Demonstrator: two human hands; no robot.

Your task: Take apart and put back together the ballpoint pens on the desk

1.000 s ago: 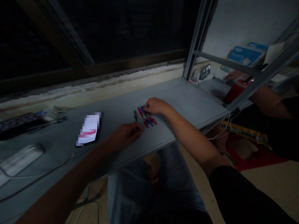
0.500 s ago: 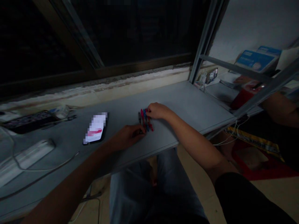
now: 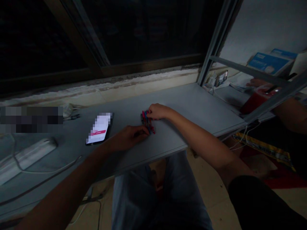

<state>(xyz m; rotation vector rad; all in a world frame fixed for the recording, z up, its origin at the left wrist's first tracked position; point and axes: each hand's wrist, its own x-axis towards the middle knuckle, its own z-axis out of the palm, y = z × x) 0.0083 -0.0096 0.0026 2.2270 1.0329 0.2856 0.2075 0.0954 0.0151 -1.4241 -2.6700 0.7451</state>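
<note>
Several pens (image 3: 150, 124) in red, blue and black lie side by side on the grey table (image 3: 172, 99), their length running away from me. My left hand (image 3: 136, 134) is at their near ends, with thumb and fingers closed against them. At the far ends is my right hand (image 3: 155, 111), its fingers pinched on the pens. Both hands hide parts of the bundle, and single pens are hard to tell apart in the dim light.
A lit phone (image 3: 99, 128) lies left of my left hand. Farther left are a white power strip (image 3: 28, 159) and cables. At the right, beyond a metal frame (image 3: 244, 70), are a person's arm, a red cup (image 3: 255, 99) and blue boxes (image 3: 268, 63).
The pens have been drawn closer together between my hands, and my right hand has shifted slightly left over their far ends. The camera view has turned a little.
</note>
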